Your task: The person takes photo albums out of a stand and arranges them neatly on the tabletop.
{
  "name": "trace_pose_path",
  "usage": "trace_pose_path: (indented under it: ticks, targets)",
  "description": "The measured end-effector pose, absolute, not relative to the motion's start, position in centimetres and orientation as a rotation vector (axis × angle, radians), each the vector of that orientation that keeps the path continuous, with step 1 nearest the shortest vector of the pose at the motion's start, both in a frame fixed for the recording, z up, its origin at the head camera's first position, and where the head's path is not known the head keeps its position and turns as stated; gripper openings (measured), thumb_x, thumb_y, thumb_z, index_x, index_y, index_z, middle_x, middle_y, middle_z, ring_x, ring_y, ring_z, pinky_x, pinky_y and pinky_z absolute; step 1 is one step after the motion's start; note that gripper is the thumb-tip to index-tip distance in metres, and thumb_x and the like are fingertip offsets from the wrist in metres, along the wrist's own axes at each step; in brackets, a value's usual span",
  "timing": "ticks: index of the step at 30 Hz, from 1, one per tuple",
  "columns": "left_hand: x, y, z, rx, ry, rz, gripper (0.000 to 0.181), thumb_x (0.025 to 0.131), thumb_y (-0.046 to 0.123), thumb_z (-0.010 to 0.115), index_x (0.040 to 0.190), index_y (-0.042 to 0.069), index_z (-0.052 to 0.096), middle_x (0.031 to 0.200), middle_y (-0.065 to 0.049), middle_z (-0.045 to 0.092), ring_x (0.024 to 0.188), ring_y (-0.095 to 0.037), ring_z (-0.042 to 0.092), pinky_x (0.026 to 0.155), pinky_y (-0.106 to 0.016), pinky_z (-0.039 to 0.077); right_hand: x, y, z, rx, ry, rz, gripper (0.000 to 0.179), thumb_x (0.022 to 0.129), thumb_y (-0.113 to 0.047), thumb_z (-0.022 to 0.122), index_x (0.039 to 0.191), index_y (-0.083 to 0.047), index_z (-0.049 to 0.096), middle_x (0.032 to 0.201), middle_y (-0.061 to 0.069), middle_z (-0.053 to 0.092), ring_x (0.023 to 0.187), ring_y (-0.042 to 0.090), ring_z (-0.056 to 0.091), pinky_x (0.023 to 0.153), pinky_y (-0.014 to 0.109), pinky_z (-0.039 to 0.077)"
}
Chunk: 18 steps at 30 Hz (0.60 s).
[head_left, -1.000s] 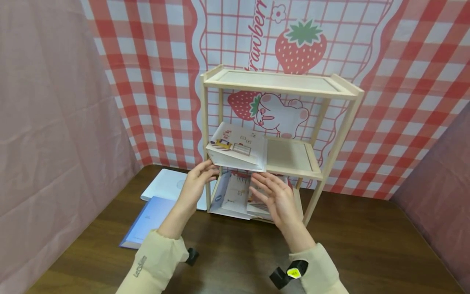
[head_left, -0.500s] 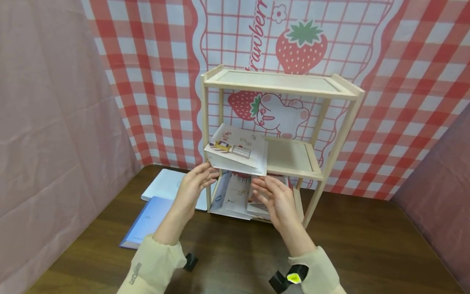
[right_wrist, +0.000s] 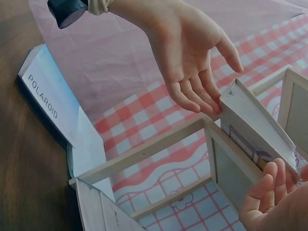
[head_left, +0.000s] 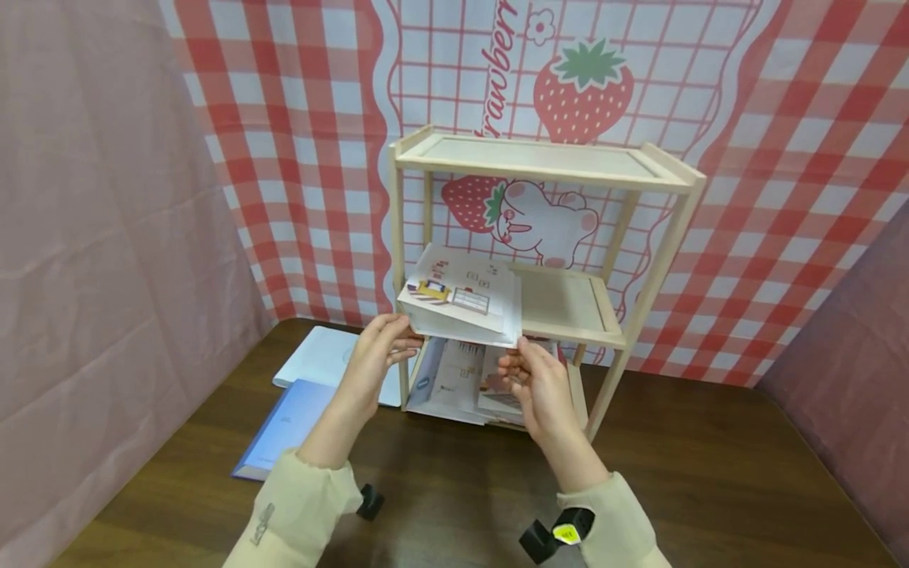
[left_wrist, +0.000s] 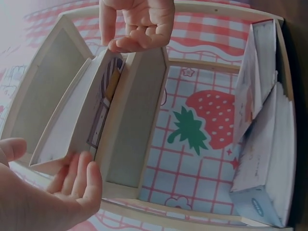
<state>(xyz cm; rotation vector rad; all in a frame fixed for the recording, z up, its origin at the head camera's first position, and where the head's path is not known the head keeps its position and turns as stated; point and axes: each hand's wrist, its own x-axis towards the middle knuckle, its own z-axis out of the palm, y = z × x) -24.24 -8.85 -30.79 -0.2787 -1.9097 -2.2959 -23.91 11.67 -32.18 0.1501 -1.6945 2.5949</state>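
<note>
1. Left hand: fingers extended, thumb apart; fingertips touch the near left corner of the white illustrated book.
2. Right hand: thumb and bent fingers pinch its near right corner.
3. The book juts forward from the wooden rack's middle shelf, left half.
4. The right wrist view cuts off the right hand.

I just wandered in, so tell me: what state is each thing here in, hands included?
Picture book: closed, cover up, jutting past the middle shelf's front edge
Left hand: fingers touching that book's left end
Right hand: fingers curled, pinching its near right corner
Blue book: closed, on the table
Pale book: lying flat, partly covered
Lower books: closed, on the bottom shelf, partly hidden
Shelf unit: standing upright
</note>
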Motion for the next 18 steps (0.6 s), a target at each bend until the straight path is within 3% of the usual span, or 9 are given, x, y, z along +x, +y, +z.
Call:
trace_pose_path:
  ticks: [3, 11, 18]
  targets:
    - [-24.7, -8.8, -30.3, -0.232, -1.909, -2.259, 0.035, 0.086, 0.026, 0.047, 0.106, -0.001, 0.044, 0.094, -0.013, 0.051, 0.085, -0.024, 0.052, 0.083, -0.038, 0.041, -24.2, 11.6, -32.0, 0.137, -1.703, 2.608, 0.025, 0.088, -0.028, 0.044, 0.086, -0.003, 0.044, 0.076, 0.005, 0.054, 0.070, 0.015, 0.053, 0.065, 0.026, 0.043]
    - [-25.4, -8.6, -29.3, -0.211, -1.857, -2.218, 0.036, 0.086, 0.027, 0.048, 0.109, 0.000, 0.046, 0.101, -0.015, 0.053, 0.088, -0.020, 0.053, 0.084, -0.037, 0.040, -24.8, 11.6, -31.6, 0.107, -1.673, 2.644, 0.022, 0.089, -0.023, 0.044, 0.097, -0.002, 0.045, 0.078, 0.006, 0.055, 0.070, 0.016, 0.055, 0.071, 0.031, 0.046]
    - [-25.8, -8.2, -28.8, -0.155, -1.824, -2.223, 0.035, 0.087, 0.021, 0.047, 0.117, 0.002, 0.045, 0.106, -0.012, 0.053, 0.089, -0.016, 0.052, 0.079, -0.029, 0.042, -25.0, 11.5, -31.4, 0.107, -1.658, 2.647, 0.019, 0.088, -0.018, 0.045, 0.095, -0.001, 0.046, 0.078, 0.005, 0.055, 0.071, 0.015, 0.055, 0.074, 0.032, 0.046]
